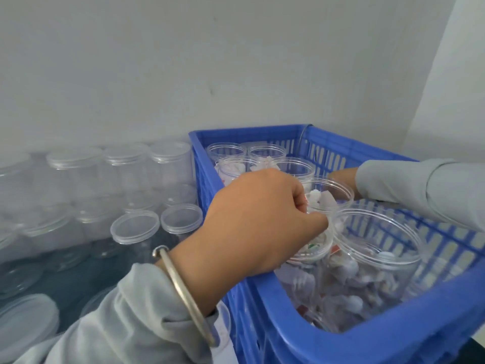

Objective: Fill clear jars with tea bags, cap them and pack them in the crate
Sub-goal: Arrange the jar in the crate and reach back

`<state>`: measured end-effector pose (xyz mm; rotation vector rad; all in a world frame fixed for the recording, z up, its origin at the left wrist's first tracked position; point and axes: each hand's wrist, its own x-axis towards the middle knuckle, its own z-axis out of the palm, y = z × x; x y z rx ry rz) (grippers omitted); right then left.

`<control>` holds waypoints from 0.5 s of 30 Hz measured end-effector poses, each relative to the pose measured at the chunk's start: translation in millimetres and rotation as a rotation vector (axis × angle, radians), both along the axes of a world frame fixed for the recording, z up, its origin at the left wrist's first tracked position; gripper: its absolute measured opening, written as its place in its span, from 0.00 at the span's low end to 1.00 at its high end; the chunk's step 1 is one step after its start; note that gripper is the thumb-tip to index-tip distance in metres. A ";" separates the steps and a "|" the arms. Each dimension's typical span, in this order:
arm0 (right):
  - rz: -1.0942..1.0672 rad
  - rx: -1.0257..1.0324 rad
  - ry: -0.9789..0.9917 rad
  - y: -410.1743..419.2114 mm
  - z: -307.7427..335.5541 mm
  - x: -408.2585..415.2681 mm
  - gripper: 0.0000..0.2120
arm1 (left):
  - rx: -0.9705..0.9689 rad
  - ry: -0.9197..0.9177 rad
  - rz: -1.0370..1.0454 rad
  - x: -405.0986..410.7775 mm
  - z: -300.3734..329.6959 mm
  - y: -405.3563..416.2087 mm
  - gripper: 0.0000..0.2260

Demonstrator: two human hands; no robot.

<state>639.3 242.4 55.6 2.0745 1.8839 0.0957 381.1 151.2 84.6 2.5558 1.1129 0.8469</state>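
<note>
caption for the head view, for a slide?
Left hand pinches tea bags over open jars in the blue crate.

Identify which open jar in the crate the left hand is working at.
The third jar from the far end, in the blue crate: the left hand pinches white tea bags at its mouth; the other jars go untouched.

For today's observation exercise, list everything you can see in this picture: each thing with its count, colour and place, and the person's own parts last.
crate: one, blue, right.
open jars: at least six, clear, in the crate, holding tea bags.
tea bags: many, white, in the jars.
capped jars: many, clear, stacked left.
loose lids: at least two, clear, atop the left jars.
wall: white, behind.
bangle: one, silver, left wrist.
left hand: pinching tea bags over a jar.
right hand: mostly hidden behind a jar.
</note>
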 end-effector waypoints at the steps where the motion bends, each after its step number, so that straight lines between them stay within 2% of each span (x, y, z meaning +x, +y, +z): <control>1: -0.004 0.050 0.003 2.1 7.8 0.1 0.11 | 0.000 0.005 -0.004 0.5 0.4 0.1 0.11; 3: -0.019 0.111 0.049 0.0 26.0 -0.9 0.15 | 0.004 0.028 -0.009 1.4 1.3 0.0 0.11; 5: -0.034 0.235 0.195 -6.7 45.9 -4.4 0.18 | 0.014 0.045 -0.011 2.3 1.8 0.3 0.11; 10: -0.023 0.698 0.502 -37.9 86.1 -39.1 0.18 | -0.010 -0.044 -0.008 2.8 0.2 0.2 0.13; 12: 0.065 0.818 0.612 -50.6 105.4 -73.2 0.15 | -0.066 -0.153 -0.024 1.2 1.3 -3.2 0.14; 15: 0.215 0.819 0.639 -69.5 128.7 -139.3 0.12 | -0.274 -0.573 -0.048 -10.6 8.0 -8.0 0.15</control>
